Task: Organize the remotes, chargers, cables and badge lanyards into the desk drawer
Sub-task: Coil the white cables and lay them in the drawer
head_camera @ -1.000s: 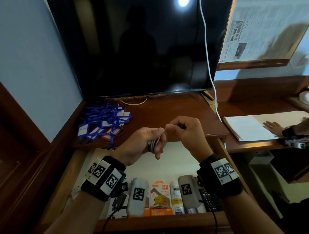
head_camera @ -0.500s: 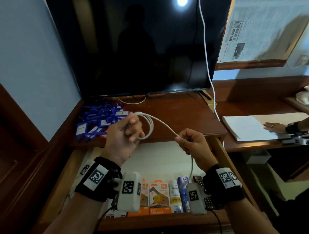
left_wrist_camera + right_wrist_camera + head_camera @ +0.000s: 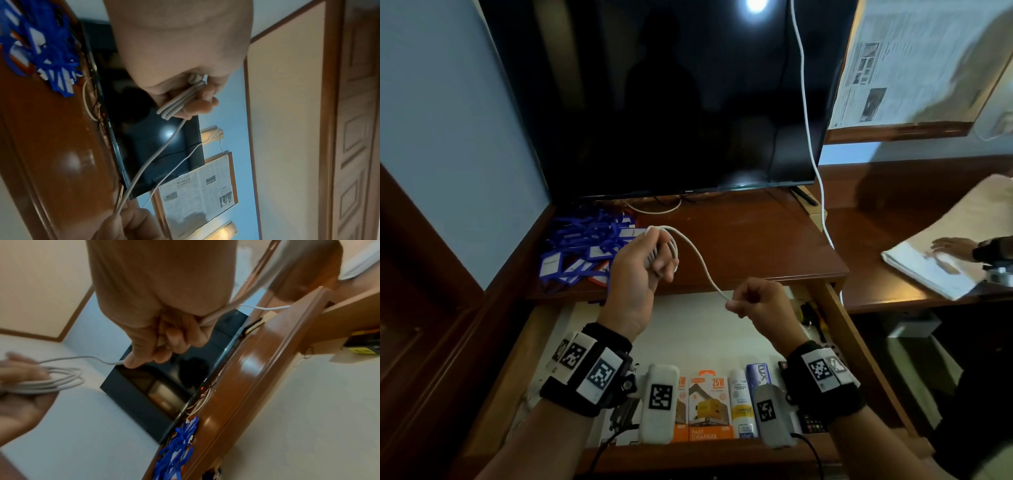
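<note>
My left hand (image 3: 650, 260) is raised over the desk's front edge and grips a coil of white cable (image 3: 671, 250). One free strand runs down and to the right, where my right hand (image 3: 748, 303) pinches it above the open drawer (image 3: 835, 329). In the left wrist view the coil (image 3: 180, 100) lies across the curled fingers. The right wrist view has the strand (image 3: 82, 357) leaving the thumb and fingertips. Blue badge lanyards (image 3: 585, 246) lie heaped at the desk's back left. Charger boxes (image 3: 710, 407) and a dark remote (image 3: 811, 419) line the drawer's front.
A black TV (image 3: 688, 102) stands at the back of the desk, with a white cord (image 3: 804, 102) hanging across its right side. On the lower desk to the right, another person's hand (image 3: 948, 246) rests on papers (image 3: 928, 274). A newspaper board (image 3: 914, 58) hangs above.
One second ago both hands met at the coil. Since then my left hand has lifted up and left with the coil, and my right has drawn a strand out down to the right.
</note>
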